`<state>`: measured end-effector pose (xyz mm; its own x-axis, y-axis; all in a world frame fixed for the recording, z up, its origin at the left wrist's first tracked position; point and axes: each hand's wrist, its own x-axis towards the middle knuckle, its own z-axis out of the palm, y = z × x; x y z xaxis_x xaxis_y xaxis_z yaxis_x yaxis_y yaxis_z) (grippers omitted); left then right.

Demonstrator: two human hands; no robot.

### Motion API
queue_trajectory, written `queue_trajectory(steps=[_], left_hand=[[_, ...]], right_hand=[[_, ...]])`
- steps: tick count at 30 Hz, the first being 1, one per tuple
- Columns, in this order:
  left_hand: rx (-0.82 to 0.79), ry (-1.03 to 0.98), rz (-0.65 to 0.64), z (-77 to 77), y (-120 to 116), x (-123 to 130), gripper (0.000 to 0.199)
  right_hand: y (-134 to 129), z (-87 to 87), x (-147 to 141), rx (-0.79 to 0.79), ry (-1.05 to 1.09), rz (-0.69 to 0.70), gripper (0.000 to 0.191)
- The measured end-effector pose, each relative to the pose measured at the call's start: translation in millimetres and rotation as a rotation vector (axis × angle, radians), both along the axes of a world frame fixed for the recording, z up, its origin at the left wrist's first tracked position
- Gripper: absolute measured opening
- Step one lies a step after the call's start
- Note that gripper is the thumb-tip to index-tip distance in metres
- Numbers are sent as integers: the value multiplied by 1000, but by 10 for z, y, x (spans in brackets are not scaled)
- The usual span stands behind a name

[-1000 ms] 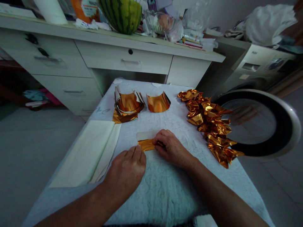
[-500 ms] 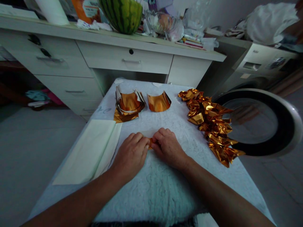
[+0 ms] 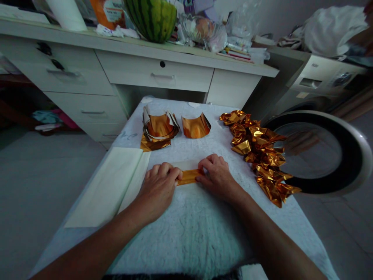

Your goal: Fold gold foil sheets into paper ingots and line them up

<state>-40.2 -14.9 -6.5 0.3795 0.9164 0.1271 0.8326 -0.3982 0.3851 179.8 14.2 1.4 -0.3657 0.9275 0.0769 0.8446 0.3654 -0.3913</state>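
A narrow folded strip of gold foil paper [image 3: 188,177] lies across the middle of the cloth-covered table, with a pale layer [image 3: 186,165] showing along its far edge. My left hand [image 3: 160,184] is closed on the strip's left end, thumb and fingers pressed together. At the right end, my right hand [image 3: 217,175] pinches the strip between thumb and fingers. Beyond the hands stand a stack of curled gold foil sheets [image 3: 159,126] and one single curled gold sheet [image 3: 196,126]. Pale paper sheets [image 3: 107,186] lie to the left of my left hand.
Crumpled, folded gold foil pieces [image 3: 259,151] run along the table's right side. Beside them stands the open round door [image 3: 361,151] of a washing machine [image 3: 305,83]. A white drawer counter [image 3: 186,60] at the back carries a cut watermelon [image 3: 153,19] and clutter.
My hands have moved apart along the strip, the right one to the right and the left one slightly left. More of the gold strip now shows between them.
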Motion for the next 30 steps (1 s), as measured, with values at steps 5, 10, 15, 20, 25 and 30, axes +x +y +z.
queue_trajectory(steps=[5, 10, 15, 20, 25, 30], left_hand=[[9, -17, -42, -29, -7, -42, 27], [33, -34, -57, -41, 5, -41, 35], [21, -36, -101, 6, 31, -18, 41], [31, -64, -127, 62, 25, -15, 26], [107, -58, -103, 51, 28, -14, 29], [156, -39, -118, 38, 80, -23, 19]], right_hand=[[94, 52, 277, -15, 4, -22, 29], [36, 185, 220, -13, 230, 152, 21], [-35, 259, 114, -36, 258, 221, 24], [-5, 189, 102, -41, 133, 251, 17], [18, 121, 86, 28, 105, 254, 9], [29, 112, 76, 38, 104, 279, 9]])
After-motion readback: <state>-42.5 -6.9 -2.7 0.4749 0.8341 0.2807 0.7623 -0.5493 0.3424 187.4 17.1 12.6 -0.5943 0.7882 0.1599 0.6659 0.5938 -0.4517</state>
